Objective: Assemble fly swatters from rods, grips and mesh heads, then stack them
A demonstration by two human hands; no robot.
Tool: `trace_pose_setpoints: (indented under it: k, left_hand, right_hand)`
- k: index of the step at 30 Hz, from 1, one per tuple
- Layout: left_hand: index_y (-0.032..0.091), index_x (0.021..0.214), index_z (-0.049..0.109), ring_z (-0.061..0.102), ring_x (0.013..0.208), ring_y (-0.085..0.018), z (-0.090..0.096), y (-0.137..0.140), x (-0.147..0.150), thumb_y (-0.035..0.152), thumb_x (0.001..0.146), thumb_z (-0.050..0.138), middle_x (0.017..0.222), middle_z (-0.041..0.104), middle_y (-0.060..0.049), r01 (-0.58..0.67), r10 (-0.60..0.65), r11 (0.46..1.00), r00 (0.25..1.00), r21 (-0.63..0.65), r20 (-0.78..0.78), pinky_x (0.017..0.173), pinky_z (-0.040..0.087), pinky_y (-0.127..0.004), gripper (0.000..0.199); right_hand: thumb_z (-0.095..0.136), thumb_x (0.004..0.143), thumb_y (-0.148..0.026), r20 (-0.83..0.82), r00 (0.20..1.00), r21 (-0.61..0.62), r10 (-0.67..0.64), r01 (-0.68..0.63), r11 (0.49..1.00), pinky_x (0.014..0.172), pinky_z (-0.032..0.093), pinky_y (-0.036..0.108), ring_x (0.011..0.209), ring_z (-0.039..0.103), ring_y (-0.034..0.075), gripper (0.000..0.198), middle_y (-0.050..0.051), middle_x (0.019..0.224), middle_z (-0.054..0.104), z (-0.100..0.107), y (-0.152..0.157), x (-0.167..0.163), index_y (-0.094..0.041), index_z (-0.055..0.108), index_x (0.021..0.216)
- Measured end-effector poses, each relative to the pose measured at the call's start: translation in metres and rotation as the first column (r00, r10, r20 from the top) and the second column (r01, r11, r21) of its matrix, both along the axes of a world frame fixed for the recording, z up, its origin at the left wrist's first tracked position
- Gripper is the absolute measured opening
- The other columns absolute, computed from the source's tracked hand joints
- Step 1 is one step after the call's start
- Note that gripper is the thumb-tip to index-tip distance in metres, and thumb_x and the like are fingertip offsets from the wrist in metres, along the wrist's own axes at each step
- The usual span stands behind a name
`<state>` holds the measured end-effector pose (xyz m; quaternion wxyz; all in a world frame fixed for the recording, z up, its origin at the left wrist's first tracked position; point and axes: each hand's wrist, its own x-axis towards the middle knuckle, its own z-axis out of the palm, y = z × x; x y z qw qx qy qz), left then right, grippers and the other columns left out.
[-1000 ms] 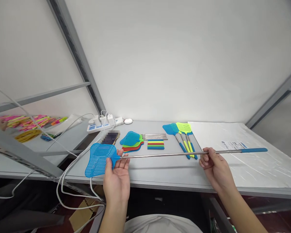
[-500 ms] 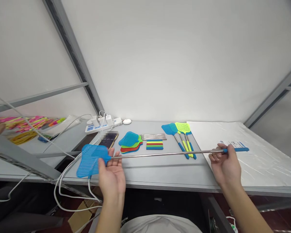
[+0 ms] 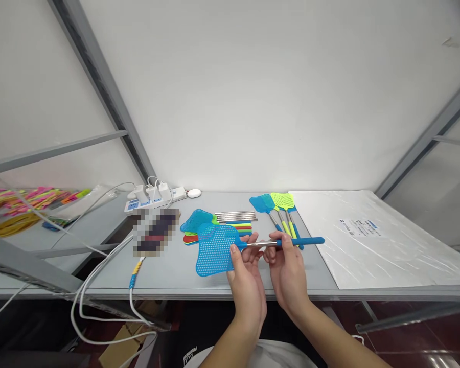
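A blue fly swatter (image 3: 217,251) with a short metal shaft is held level above the table by both hands. My left hand (image 3: 248,286) grips it at the neck, thumb on the lower corner of the perforated head. Around the near end of the blue handle, my right hand (image 3: 288,271) is closed. Behind the swatter lie loose swatter heads (image 3: 196,221) in blue, green and red, a row of metal rods (image 3: 235,216) and coloured handle sleeves (image 3: 242,225), partly hidden. Assembled blue and yellow-green swatters (image 3: 282,202) lie just beyond my right hand.
A white wrapped sheet or board (image 3: 368,255) covers the table's right part. To the left are a phone (image 3: 157,235), white cables (image 3: 80,306) and a power strip (image 3: 153,200). A metal post (image 3: 99,92) separates a neighbouring table with colourful items (image 3: 34,202).
The fly swatter's long metal shaft has collapsed to a short length. My hands have come together near the middle, the left moving right and the right moving left.
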<state>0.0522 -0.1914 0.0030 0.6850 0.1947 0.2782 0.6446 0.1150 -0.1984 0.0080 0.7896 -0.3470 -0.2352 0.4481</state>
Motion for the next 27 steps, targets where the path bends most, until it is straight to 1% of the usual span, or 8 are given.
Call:
trace_pose_setpoints:
  k: [7, 9, 13, 16, 18, 20, 23, 27]
  left_hand:
    - [0.016, 0.107, 0.066, 0.067, 0.096, -0.021, 0.005, 0.008, -0.009, 0.051, 0.093, 0.046, 0.110, 0.070, -0.012, -0.085, 0.092, 0.993, 0.991, 0.082, -0.099, 0.087, 0.049, -0.036, 0.043]
    - [0.016, 0.107, 0.067, 0.066, 0.097, -0.021, 0.002, 0.012, -0.012, 0.050, 0.093, 0.045, 0.109, 0.070, -0.012, -0.120, 0.147, 0.979, 0.976, 0.164, -0.161, 0.087, 0.049, -0.036, 0.042]
    - [0.016, 0.096, 0.070, 0.064, 0.104, -0.023, -0.001, 0.031, -0.011, 0.045, 0.091, 0.051, 0.105, 0.071, -0.010, -0.134, 0.304, 0.886, 0.891, 0.445, -0.338, 0.097, 0.045, -0.039, 0.035]
    - [0.015, 0.090, 0.070, 0.067, 0.096, -0.022, 0.002, 0.054, -0.006, 0.044, 0.091, 0.051, 0.096, 0.072, -0.009, -0.068, 0.265, 0.891, 0.880, 0.449, -0.393, 0.093, 0.047, -0.039, 0.034]
    - [0.015, 0.089, 0.068, 0.069, 0.087, -0.021, 0.005, 0.071, 0.001, 0.044, 0.091, 0.052, 0.089, 0.072, -0.008, -0.074, 0.222, 0.925, 0.902, 0.373, -0.371, 0.084, 0.051, -0.036, 0.033]
    - [0.014, 0.087, 0.066, 0.069, 0.077, -0.018, 0.010, 0.084, 0.010, 0.043, 0.089, 0.055, 0.082, 0.071, -0.006, -0.088, 0.174, 0.960, 0.932, 0.267, -0.317, 0.076, 0.052, -0.032, 0.031]
    - [0.013, 0.084, 0.063, 0.066, 0.068, -0.015, 0.019, 0.097, 0.027, 0.043, 0.086, 0.057, 0.075, 0.068, -0.005, -0.054, 0.077, 0.992, 0.976, 0.117, -0.204, 0.072, 0.052, -0.029, 0.031]
    - [0.013, 0.087, 0.062, 0.066, 0.068, -0.015, 0.031, 0.111, 0.037, 0.043, 0.082, 0.063, 0.077, 0.068, -0.005, 0.044, -0.027, 0.995, 0.983, 0.088, -0.179, 0.072, 0.052, -0.030, 0.030]
  right_hand:
    - [0.053, 0.092, -0.044, -0.039, 0.991, 0.032, 0.125, -0.123, 0.992, 0.057, 0.038, 0.022, 0.055, 0.042, 0.009, 0.028, -0.004, 0.055, 0.047, 0.010, -0.003, -0.010, -0.018, 0.065, 0.088]
    - [0.056, 0.090, -0.044, -0.074, 0.976, -0.002, 0.203, -0.204, 0.979, 0.052, 0.037, 0.021, 0.052, 0.042, 0.009, 0.028, -0.004, 0.054, 0.049, 0.009, 0.001, -0.006, -0.018, 0.065, 0.090]
    - [0.065, 0.084, -0.042, -0.332, 0.896, -0.104, 0.294, -0.345, 0.933, 0.039, 0.026, 0.017, 0.043, 0.033, 0.005, 0.025, -0.009, 0.048, 0.040, 0.006, 0.019, 0.006, -0.018, 0.063, 0.085]
    - [0.066, 0.083, -0.043, -0.361, 0.900, -0.151, 0.245, -0.316, 0.937, 0.037, 0.024, 0.016, 0.041, 0.030, 0.005, 0.025, -0.010, 0.048, 0.036, 0.005, 0.028, 0.013, -0.018, 0.064, 0.087]
    - [0.064, 0.084, -0.043, -0.191, 0.966, -0.170, 0.174, -0.207, 0.963, 0.039, 0.028, 0.017, 0.043, 0.036, 0.005, 0.026, -0.009, 0.050, 0.042, 0.006, 0.029, 0.017, -0.019, 0.066, 0.094]
    - [0.065, 0.085, -0.040, 0.120, 0.989, -0.159, 0.081, -0.062, 0.985, 0.044, 0.035, 0.018, 0.047, 0.043, 0.007, 0.025, -0.006, 0.052, 0.051, 0.007, 0.029, 0.021, -0.019, 0.068, 0.098]
    - [0.063, 0.086, -0.034, 0.532, 0.846, -0.078, -0.021, 0.074, 0.994, 0.050, 0.043, 0.022, 0.051, 0.052, 0.010, 0.018, -0.003, 0.054, 0.059, 0.009, 0.034, 0.033, -0.020, 0.071, 0.094]
    - [0.053, 0.092, -0.031, 0.708, 0.706, -0.047, -0.009, 0.059, 0.997, 0.053, 0.047, 0.023, 0.053, 0.055, 0.011, 0.020, -0.003, 0.057, 0.060, 0.012, 0.039, 0.061, -0.024, 0.070, 0.102]
